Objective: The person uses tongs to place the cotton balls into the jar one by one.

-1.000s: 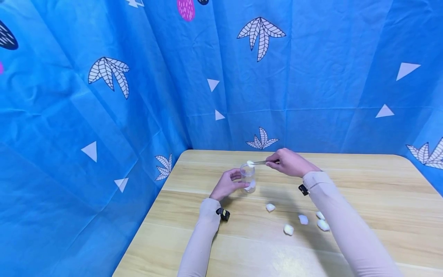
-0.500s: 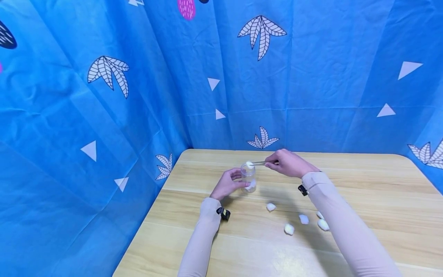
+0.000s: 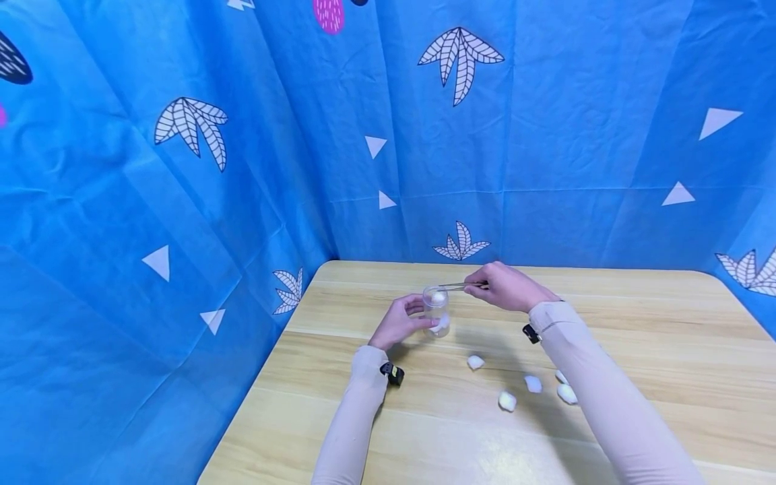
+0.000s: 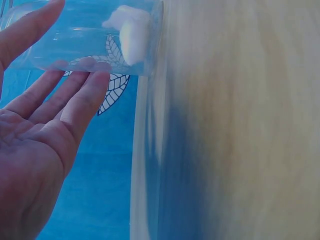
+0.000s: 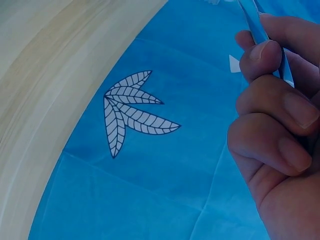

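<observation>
My left hand (image 3: 400, 325) holds a clear jar (image 3: 436, 312) upright on the wooden table, thumb on one side and fingers on the other. White cotton balls (image 4: 134, 35) lie at the jar's bottom in the left wrist view. Another cotton ball (image 3: 438, 297) is just inside the mouth in the head view. Metal tweezers (image 3: 456, 286) are pinched in my right hand (image 3: 506, 286), their tips parted over the rim, right above that upper ball. In the right wrist view, thumb and curled fingers wrap the tweezers (image 5: 256, 25), whose tips leave the top edge.
Several loose cotton balls (image 3: 506, 401) are scattered on the table (image 3: 436, 444) in front of the jar, some close by the right forearm. A blue patterned curtain (image 3: 545, 135) hangs behind the table and along its left side. Each wrist wears a small black device (image 3: 393, 373).
The cotton ball has gone from above the rim, between the tweezer tips, down into the jar's mouth. The tweezer tips have spread apart and released it. Both hands stay nearly in place.
</observation>
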Demonstrator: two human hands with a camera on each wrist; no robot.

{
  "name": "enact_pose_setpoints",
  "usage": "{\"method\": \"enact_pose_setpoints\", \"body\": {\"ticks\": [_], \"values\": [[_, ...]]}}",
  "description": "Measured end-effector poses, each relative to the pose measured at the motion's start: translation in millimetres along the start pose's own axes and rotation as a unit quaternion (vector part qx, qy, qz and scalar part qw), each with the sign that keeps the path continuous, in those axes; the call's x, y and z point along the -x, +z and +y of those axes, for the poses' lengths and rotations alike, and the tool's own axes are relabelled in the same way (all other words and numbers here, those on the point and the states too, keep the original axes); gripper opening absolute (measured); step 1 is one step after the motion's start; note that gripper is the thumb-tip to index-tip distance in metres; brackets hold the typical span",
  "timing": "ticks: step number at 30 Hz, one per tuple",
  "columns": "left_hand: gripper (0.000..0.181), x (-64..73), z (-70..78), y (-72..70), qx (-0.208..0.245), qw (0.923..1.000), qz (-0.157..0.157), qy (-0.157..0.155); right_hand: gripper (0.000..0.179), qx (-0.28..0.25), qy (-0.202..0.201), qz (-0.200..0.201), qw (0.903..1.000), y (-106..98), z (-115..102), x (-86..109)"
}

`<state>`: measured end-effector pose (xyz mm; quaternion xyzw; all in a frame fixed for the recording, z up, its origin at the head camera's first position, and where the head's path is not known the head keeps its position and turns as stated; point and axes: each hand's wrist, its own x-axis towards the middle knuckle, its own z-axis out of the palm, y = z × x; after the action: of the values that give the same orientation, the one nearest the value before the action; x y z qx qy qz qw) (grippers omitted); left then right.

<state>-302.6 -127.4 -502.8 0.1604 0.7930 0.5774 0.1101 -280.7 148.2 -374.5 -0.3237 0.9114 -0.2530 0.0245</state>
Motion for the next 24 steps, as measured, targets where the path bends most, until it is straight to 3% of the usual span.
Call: {"method": "enact_pose_setpoints", "body": {"ticks": [24], "values": [[0.057,-3.0,-4.0,0.5,-0.011,0.9999,0.006,-0.002,0.022,-0.003,0.002,0.005,1.0,-3.8,-1.5,15.1]]}}
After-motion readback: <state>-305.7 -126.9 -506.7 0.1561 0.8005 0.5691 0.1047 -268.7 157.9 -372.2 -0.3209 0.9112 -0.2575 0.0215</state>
